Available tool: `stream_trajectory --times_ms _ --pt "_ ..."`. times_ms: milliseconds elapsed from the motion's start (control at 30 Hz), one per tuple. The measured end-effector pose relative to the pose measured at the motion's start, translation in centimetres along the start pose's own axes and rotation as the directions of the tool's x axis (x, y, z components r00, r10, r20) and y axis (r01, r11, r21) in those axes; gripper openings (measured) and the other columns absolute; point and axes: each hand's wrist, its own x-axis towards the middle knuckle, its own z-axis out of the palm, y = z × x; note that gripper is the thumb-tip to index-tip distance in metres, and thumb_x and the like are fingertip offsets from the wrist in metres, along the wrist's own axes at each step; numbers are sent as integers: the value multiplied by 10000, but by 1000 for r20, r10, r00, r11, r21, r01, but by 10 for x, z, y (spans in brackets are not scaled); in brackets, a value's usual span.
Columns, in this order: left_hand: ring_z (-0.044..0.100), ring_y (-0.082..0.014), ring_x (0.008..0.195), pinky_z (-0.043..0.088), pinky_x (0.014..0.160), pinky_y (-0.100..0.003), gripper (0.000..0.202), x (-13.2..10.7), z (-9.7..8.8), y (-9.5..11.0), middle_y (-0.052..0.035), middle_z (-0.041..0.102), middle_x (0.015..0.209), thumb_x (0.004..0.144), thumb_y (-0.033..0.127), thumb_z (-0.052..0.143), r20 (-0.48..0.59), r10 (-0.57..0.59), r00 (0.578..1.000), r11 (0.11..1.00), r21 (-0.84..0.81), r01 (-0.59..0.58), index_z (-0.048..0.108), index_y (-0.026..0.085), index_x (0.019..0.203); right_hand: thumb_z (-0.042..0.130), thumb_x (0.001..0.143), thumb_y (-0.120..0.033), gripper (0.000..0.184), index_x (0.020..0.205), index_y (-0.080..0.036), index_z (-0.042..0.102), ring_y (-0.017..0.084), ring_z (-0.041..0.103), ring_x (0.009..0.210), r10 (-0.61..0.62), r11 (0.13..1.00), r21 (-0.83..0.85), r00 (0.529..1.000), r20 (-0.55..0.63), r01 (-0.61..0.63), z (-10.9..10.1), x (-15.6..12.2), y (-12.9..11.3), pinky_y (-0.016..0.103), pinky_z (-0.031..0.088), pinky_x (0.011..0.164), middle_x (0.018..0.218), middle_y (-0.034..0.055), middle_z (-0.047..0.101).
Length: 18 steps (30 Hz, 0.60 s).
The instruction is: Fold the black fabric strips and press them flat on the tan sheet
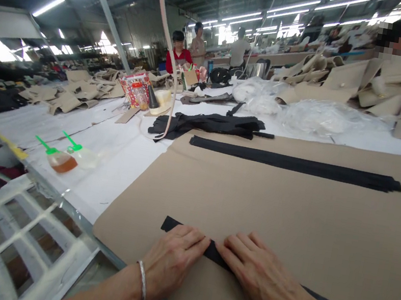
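Note:
A long black fabric strip [218, 254] lies across the tan sheet [253, 201] near the table's front edge. My left hand [178, 249] is closed on the strip close to its left end, fingers bent together over it. Just to the right, my right hand [256, 263] grips the same strip, its thumb and fingertips pressed together. A short piece of strip shows between the two hands. The strip's right part runs behind my right forearm and out toward the lower right. My fingertips' undersides are hidden.
Behind lie a stack of flat black strips [294, 164] and a rumpled black bundle [212, 125]. Two green-tipped bottles [62, 161] stand at the left edge. A pale hose [165, 19] hangs down. Clear plastic bags [318, 116], tan pieces and several people are farther back.

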Motion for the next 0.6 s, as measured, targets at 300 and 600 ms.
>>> stream_trajectory --times_ms 300,600 --pt "561 -229 930 487 856 -418 363 -24 -28 -36 -90 629 969 886 26 341 -115 -106 988 987 111 118 611 149 1096 474 855 -7 244 1028 -164 546 194 469 778 5 1000 8 1000 18 -5 -4 -1 -1 354 348 759 929 43 544" --pt "528 -241 1057 478 970 -432 545 13 12 31 -132 589 1154 800 -16 352 -55 -135 989 988 -84 130 457 95 1323 475 877 -23 213 1026 -158 546 199 511 829 25 999 -19 999 -23 -26 -5 -2 -4 376 389 830 940 45 560"
